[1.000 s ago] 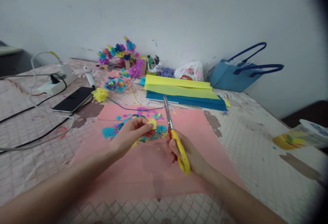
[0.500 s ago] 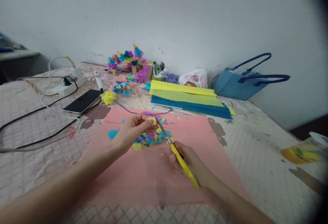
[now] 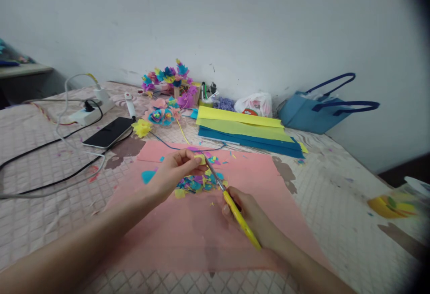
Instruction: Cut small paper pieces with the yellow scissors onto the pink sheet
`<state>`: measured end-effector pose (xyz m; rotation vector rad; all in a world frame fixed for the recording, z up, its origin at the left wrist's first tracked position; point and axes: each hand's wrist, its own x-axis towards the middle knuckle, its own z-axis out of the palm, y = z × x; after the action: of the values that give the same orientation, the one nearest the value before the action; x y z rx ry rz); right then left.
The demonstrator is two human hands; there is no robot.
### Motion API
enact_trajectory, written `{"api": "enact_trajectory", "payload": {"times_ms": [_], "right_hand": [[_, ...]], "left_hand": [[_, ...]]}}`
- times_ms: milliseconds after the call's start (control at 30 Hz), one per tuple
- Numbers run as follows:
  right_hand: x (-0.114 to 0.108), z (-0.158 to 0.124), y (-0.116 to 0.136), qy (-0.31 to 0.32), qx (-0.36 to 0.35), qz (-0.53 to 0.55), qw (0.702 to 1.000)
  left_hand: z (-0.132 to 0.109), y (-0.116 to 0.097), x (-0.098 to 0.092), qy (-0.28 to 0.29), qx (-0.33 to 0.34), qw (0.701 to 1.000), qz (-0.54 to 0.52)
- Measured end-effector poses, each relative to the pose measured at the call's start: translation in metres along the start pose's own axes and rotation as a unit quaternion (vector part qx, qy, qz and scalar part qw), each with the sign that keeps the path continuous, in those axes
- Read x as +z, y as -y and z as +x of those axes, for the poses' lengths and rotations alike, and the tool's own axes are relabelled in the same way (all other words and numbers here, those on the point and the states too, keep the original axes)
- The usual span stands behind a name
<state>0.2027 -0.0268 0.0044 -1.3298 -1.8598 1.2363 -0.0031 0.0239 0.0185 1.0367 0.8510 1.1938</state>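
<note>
1. The step in hand looks to be trimming: a small yellow paper piece [image 3: 200, 158] is held above the far half of the pink paper sheet [image 3: 161, 231], with scissors [image 3: 242, 223] brought to its right edge.
2. The left hand [image 3: 176, 168], over the sheet's far half, has thumb and forefinger pinched together on the piece; the other fingers are curled.
3. The right hand [image 3: 247, 209], over the sheet's right half, has its fingers wrapped around the yellow handles. The blades look nearly together; whether they bite the paper, I cannot tell.
4. Cut paper scraps [image 3: 193, 184] lie on the sheet's far half, beneath the left hand.
5. The next cut would seem to call for a steady pinch, fingertips clear of the blades, and a short squeeze.
</note>
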Motion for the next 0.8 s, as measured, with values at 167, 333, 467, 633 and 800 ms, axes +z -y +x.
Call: {"api": "enact_trajectory", "payload": {"times_ms": [167, 333, 467, 633, 800], "right_hand": [[0.0004, 0.0000, 0.0014, -0.001, 0.001, 0.023, 1.000], [0.0002, -0.0001, 0.0036, 0.006, 0.015, 0.053, 0.998], [-0.0004, -0.0009, 0.0051, 0.009, 0.016, 0.065, 0.998], [-0.0007, -0.0010, 0.0049, 0.012, 0.028, 0.079, 0.996], [0.0002, -0.0002, 0.0013, 0.008, 0.033, 0.090, 0.995]], "left_hand": [[-0.0010, -0.0014, 0.0007, -0.003, -0.001, 1.000, 0.002], [-0.0004, -0.0004, -0.0006, 0.003, 0.003, 1.000, 0.008], [0.0011, 0.0011, -0.0023, 0.009, 0.008, 1.000, 0.013], [0.0013, 0.0003, -0.0024, 0.011, 0.008, 1.000, 0.011], [0.0006, -0.0017, -0.0016, 0.014, 0.004, 1.000, 0.001]]}}
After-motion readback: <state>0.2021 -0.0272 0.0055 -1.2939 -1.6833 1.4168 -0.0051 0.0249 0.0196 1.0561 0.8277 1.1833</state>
